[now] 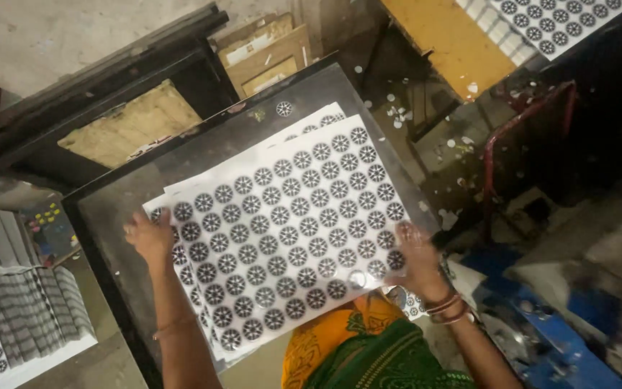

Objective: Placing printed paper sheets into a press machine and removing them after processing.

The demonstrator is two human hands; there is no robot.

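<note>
Here the left hand's fingers (pixel 138 229) are lying fairly close together, curled over the left edge of the top sheet (pixel 289 223), w/ the left hand (pixel 150 238) gripping that edge. The right hand's fingers (pixel 406 241) are spreading apart, pressing flat on the sheet's right edge near its lower corner; the right hand (pixel 417 261) is wearing bangles (pixel 446 306) at the wrist. The sheet itself, white paper printed w/ rows of black round wheel-like discs, is sitting tilted on a stack of like sheets (pixel 203 302), which is resting on a dark metal table (pixel 203 155). One loose disc (pixel 284 109) is lying on the table just beyond the sheet's far corner. Left of the sheet, off the table, piles of stacked sheets (pixel 8 317) are showing. Beyond the sheet's right side, a yellow board (pixel 448 43) & more printed sheets (pixel 556 25) are lying well apart. Below the sheet, orange & green cloth (pixel 368 346) is covering the person's lap.
</note>
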